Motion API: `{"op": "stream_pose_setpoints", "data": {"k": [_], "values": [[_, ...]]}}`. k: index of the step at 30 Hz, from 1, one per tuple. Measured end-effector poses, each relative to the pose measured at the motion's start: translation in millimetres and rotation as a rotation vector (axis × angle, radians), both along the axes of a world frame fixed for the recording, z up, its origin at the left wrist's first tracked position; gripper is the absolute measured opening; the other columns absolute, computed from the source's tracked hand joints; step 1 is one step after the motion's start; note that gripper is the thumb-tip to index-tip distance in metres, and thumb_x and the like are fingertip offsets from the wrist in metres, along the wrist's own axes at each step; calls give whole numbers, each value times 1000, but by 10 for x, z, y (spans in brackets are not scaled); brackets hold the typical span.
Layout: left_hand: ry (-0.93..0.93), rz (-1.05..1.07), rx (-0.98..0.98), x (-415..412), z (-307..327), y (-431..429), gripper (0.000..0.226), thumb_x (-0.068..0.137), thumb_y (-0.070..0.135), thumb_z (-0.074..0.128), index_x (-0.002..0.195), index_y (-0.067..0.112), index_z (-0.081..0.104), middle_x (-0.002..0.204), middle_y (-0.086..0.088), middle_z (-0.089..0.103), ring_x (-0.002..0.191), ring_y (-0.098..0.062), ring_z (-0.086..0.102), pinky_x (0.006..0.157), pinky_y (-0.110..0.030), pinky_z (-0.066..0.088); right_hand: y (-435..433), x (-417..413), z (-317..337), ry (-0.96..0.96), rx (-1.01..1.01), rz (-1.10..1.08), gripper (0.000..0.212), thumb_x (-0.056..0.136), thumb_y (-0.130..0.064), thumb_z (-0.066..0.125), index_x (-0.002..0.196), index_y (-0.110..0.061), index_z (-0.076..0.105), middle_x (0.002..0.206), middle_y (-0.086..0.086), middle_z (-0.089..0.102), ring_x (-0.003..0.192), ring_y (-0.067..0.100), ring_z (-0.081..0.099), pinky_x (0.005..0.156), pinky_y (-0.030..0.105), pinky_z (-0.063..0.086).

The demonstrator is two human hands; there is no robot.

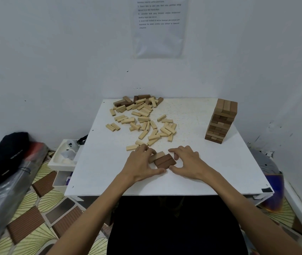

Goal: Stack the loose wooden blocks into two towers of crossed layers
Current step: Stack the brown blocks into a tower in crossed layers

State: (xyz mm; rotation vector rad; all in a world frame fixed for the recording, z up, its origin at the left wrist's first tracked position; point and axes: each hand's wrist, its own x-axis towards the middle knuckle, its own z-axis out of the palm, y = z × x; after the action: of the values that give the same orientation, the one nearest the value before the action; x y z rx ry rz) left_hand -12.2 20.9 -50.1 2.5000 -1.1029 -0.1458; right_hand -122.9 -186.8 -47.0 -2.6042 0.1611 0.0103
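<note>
Blocks of the base layer sit pinched between left hand and right hand, both curled round them; uneven squeezing could skew them (tilting later layers).

The blocks are pale and dark brown, the table white, the floor yellow fan-patterned.

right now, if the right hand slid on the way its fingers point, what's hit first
The flat row of three wooden blocks, one pale, two dark brown, just ahead of the right hand; possibly touching.
</note>
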Motion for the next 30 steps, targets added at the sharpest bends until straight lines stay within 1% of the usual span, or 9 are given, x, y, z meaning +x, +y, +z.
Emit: {"op": "stream_pose_setpoints", "data": {"k": [3, 7, 10, 12, 14, 17, 23, 26, 30], "values": [[52, 10, -33, -44, -8, -18, 78, 71, 70, 75, 132, 23, 58, 116, 5, 47, 104, -15, 51, 84, -34, 49, 7, 19, 9, 3, 5, 24, 57, 91, -44, 65, 144, -31, 47, 104, -15, 50, 111, 10, 39, 97, 38, 32], [162, -20, -74, -21, 17, -24, 74, 74, 52, 83, 136, 21, 59, 117, 3, 42, 100, -14, 49, 84, -26, 43, -15, 38, 35, 56, 35, 73, 60, 89, -48, 64, 144, -33, 44, 101, -16, 52, 108, 6, 39, 97, 37, 33], [171, -29, -29, 41, 66, -6, 73, 74, 54, 82, 139, 32, 57, 111, 0, 43, 101, -17, 48, 80, -27, 41, -44, 61, 92, 103, 19, 113, 76, 88, -50, 64, 154, -34, 29, 101, -13, 54, 107, 8, 41, 102, 37, 32], [173, -60, 57, 80, 119, -9, 73, 77, 55, 79, 143, 36, 53, 106, -1, 52, 100, -18, 51, 77, -30, 39, -55, 90, 119, 121, 15, 129, 85, 87, -50, 65, 157, -36, 20, 100, -12, 55, 105, 9, 44, 101, 34, 33], [178, -97, 81, 104, 155, -18, 73, 78, 52, 79, 143, 31, 53, 104, -1, 61, 96, -17, 54, 78, -32, 44, -55, 129, 116, 121, 5, 150, 78, 86, -49, 65, 154, -32, 29, 100, -13, 55, 103, 9, 45, 99, 35, 37], [213, -104, 69, 103, 174, -21, 67, 76, 46, 81, 134, 20, 58, 100, 0, 63, 92, -17, 57, 82, -34, 49, -53, 168, 113, 126, 24, 161, 69, 84, -46, 67, 146, -28, 41, 99, -14, 55, 102, 8, 45, 95, 36, 44], [279, -95, 88, 121, 187, -32, 57, 77, 44, 82, 121, 17, 57, 101, 3, 60, 91, -17, 57, 78, -29, 48, -57, 199, 102, 143, 31, 169, 75, 84, -46, 67, 148, -25, 36, 100, -12, 54, 101, 7, 42, 91, 30, 44], [290, -118, 136, 140, 213, -45, 57, 80, 46, 82, 123, 17, 56, 103, 2, 61, 93, -18, 58, 79, -32, 48, -61, 225, 124, 146, 16, 176, 70, 84, -43, 69, 146, -22, 41, 99, -12, 55, 98, 7, 43, 87, 28, 43], [321, -112, 199, 111, 243, -95, 52, 86, 37, 79, 124, 12, 54, 104, -1, 60, 92, -20, 58, 77, -30, 46, -78, 250, 143, 134, 19, 191, 65, 83, -43, 73, 138, -21, 47, 96, -11, 57, 92, 1, 48, 78, 22, 41]]}}
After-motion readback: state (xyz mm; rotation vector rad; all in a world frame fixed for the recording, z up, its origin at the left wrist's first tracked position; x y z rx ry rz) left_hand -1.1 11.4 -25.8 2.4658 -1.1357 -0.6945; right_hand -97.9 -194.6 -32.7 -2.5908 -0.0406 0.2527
